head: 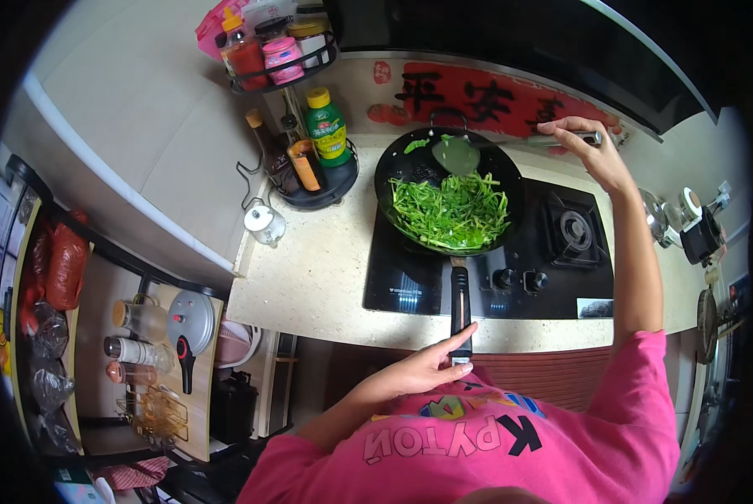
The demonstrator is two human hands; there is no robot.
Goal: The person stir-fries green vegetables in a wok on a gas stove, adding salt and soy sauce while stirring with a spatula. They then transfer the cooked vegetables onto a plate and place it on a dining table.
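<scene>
A black wok [386, 160] sits over the left side of the gas cooktop. Chopped leafy greens [452, 214] are heaped in its near half, and a stray leaf clings to the far wall. My right hand [581, 148] grips the handle of a metal wok spatula [457, 155] from the right. The spatula's broad head is inside the wok, just beyond the greens. Close to my body, my left hand [423, 368] holds the end of the wok's long black handle [460, 302], with forefinger and thumb at its sides.
Right of the wok is a bare gas burner [576, 230]; two knobs [520, 279] face me. A two-tier rack [316, 195] carries sauce bottles at the back left, near a glass jar [265, 225]. A range hood [515, 44] overhangs. Lower left, shelving holds a pressure cooker [190, 318].
</scene>
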